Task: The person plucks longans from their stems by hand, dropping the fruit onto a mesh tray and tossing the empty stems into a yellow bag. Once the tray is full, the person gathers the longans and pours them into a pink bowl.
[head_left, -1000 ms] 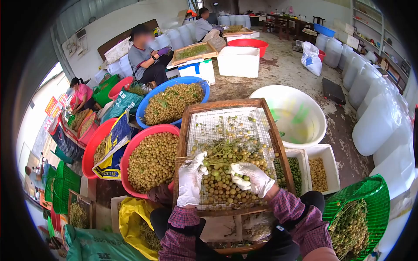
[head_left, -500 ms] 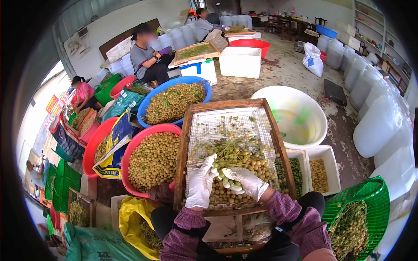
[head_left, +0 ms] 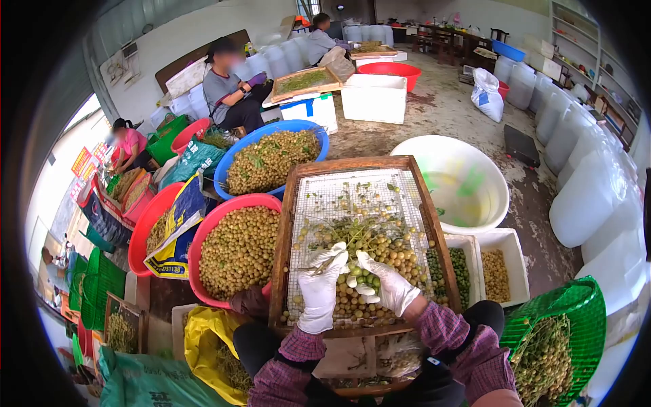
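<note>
A wood-framed wire mesh screen (head_left: 293, 197) lies in front of me, carrying small round yellowish fruits (head_left: 398, 256) and a tangle of green stems (head_left: 356, 233). Both my hands wear white gloves and work close together over its near half. My right hand (head_left: 388, 281) is curled around several green fruits (head_left: 367, 279), which show between its fingers. Left of it, my left hand (head_left: 321, 288) has its fingers pinched together by the stems; what they hold, if anything, is too small to make out.
On the left stand a pink basin of fruits (head_left: 239, 252) and a blue basin of fruits (head_left: 274, 160). To the right are a large white tub (head_left: 485, 163), foam boxes of fruits (head_left: 513, 271) and a green basket (head_left: 588, 319). Other people sit farther back, one person (head_left: 227, 88) at another screen.
My left hand has turned more upright, its fingertips drawn together. My right hand has tilted up, so the green fruits in it show more clearly.
</note>
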`<action>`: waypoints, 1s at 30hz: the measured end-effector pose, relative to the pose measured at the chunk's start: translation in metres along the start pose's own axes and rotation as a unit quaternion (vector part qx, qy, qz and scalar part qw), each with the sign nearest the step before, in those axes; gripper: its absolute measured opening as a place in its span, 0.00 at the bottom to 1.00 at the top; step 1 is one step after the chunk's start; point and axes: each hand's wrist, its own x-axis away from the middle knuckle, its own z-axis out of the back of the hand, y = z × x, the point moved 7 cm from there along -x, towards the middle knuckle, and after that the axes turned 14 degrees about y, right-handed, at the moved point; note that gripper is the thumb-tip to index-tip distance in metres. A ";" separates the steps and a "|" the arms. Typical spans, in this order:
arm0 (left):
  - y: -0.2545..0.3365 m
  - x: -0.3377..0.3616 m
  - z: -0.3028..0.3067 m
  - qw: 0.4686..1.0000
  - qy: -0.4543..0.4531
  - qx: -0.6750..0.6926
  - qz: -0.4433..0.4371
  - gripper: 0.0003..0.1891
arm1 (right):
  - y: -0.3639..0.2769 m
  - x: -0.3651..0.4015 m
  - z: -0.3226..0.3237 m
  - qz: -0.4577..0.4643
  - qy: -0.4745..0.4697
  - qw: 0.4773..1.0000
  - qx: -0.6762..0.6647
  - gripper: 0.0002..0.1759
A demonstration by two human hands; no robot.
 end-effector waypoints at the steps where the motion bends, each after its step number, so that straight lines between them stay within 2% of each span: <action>1: -0.001 0.002 0.000 1.000 -0.009 -0.003 -0.013 0.08 | -0.001 0.000 0.000 0.006 0.000 1.000 0.010 0.15; 4: -0.005 0.004 -0.001 0.999 -0.030 0.017 -0.030 0.09 | -0.003 -0.002 0.005 0.018 0.014 0.999 0.032 0.14; 7: -0.005 0.004 -0.001 0.998 -0.033 0.024 -0.040 0.09 | -0.003 -0.005 0.007 0.043 -0.012 0.997 0.058 0.14; 10: -0.004 0.001 0.001 0.998 -0.029 -0.006 -0.046 0.09 | -0.002 -0.002 0.003 0.010 -0.005 0.999 0.035 0.12; 13: -0.001 0.001 0.001 0.999 -0.022 -0.006 -0.043 0.10 | -0.003 -0.002 0.003 0.043 -0.001 0.999 0.025 0.13; 16: -0.001 0.000 0.002 0.999 -0.014 0.017 -0.035 0.10 | -0.009 0.000 0.004 0.104 0.030 0.991 0.073 0.13; 22: 0.001 0.000 0.002 0.999 -0.002 0.002 -0.035 0.10 | -0.009 -0.002 0.005 0.097 0.031 0.992 0.070 0.13; 26: -0.002 -0.003 0.004 1.000 -0.003 0.007 -0.008 0.09 | -0.027 -0.003 0.018 0.191 0.099 0.976 0.035 0.10; 27: 0.000 -0.003 0.003 1.000 -0.006 -0.007 -0.006 0.09 | -0.037 -0.001 0.022 0.219 0.091 0.971 0.008 0.09; 29: 0.007 -0.002 0.001 0.999 -0.014 -0.036 0.000 0.08 | -0.053 0.002 0.029 0.202 0.049 0.975 -0.081 0.09; 30: 0.010 -0.006 0.001 0.998 -0.029 -0.056 -0.022 0.05 | -0.053 -0.007 0.040 0.164 -0.003 0.982 -0.095 0.12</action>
